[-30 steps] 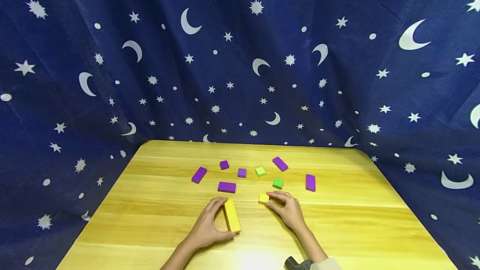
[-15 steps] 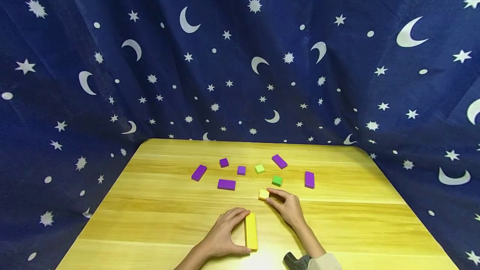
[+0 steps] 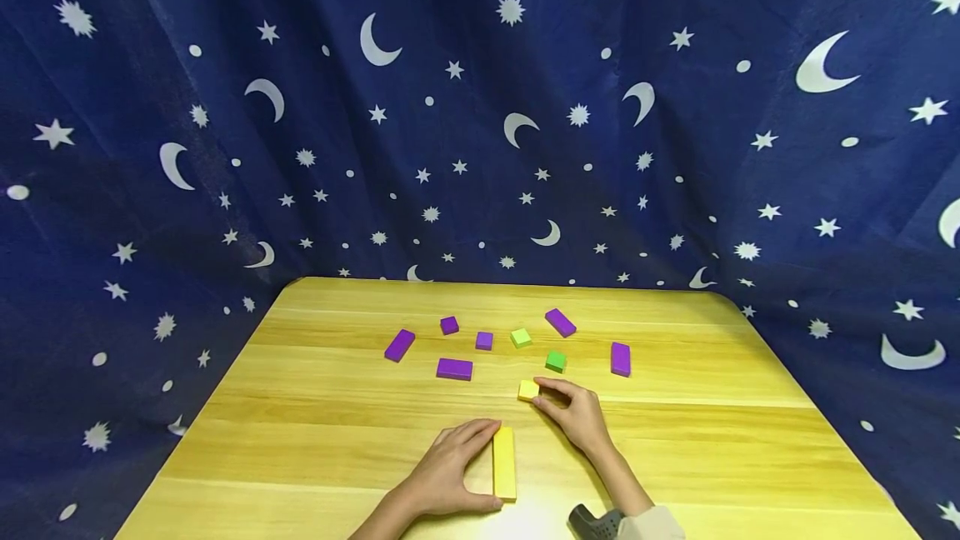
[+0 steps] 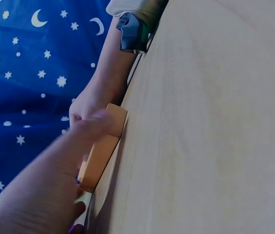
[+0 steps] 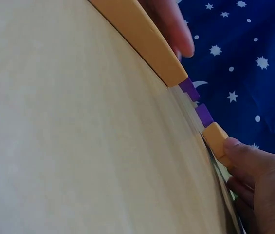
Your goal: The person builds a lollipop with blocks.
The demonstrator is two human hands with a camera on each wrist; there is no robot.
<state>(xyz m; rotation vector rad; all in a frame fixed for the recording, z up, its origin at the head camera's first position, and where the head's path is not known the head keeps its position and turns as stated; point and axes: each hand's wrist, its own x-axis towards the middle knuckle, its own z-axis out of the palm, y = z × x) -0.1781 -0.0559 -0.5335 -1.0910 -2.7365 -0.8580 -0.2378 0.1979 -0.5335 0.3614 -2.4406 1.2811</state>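
My left hand (image 3: pixel 453 469) spans a long yellow block (image 3: pixel 505 465) lengthwise, index finger at its far end and thumb at its near end. This block lies on the table, pointing away from me. In the left wrist view the thumb overlaps the block (image 4: pixel 100 163). Farther out and a little to the right, my right hand (image 3: pixel 577 419) pinches a small yellow block (image 3: pixel 528 390) by its right side, between thumb and fingers. The right wrist view shows the thumb pressed on this small block (image 5: pixel 216 139), with the long block's end standing apart from it.
Behind the hands lie a green block (image 3: pixel 556 361), a light green block (image 3: pixel 521 338), small purple blocks (image 3: pixel 484 341) and several longer purple blocks (image 3: pixel 454 369). A starry blue curtain (image 3: pixel 480 123) hangs behind the wooden table (image 3: pixel 315 423). A dark device (image 3: pixel 595 523) sits at the right wrist.
The left hand has brought the long yellow block rightward and closer to me, turning it straighter; over the last half second it barely moves. The right hand stays at the small yellow block.
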